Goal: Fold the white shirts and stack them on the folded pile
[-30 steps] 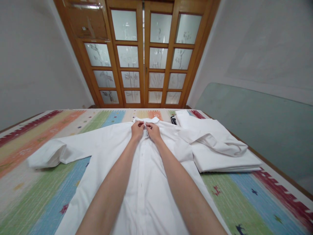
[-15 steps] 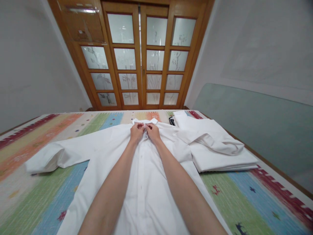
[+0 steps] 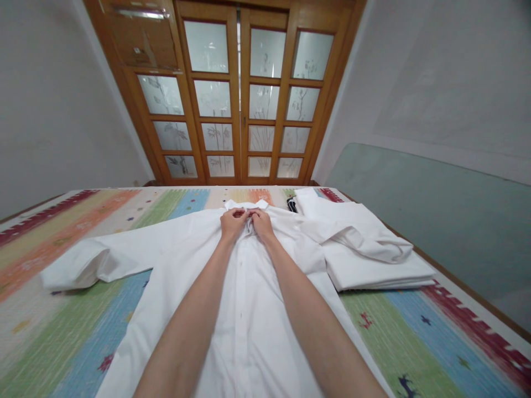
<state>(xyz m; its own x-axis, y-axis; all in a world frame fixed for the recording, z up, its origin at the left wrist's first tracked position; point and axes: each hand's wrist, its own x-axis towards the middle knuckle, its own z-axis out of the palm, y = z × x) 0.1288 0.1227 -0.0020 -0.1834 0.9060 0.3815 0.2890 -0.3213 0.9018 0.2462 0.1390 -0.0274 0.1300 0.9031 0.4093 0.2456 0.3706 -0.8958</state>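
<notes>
Striped rug (image 3: 53,337), glazed doors (image 3: 244,99) beyond, two walls (image 3: 53,99); one shirt (image 3: 240,348), one white pile (image 3: 373,276) under its sleeve (image 3: 373,243), left hand (image 3: 233,223) and right hand (image 3: 261,223) both pinch shirt near collar (image 3: 261,204).

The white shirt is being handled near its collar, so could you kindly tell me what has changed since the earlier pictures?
Only a slight shift: the fingertips of the left hand and right hand now meet below the collar, covering the white cloth that showed between them. Neither visibly let go. The white shirt and folded white pile stayed put.
</notes>
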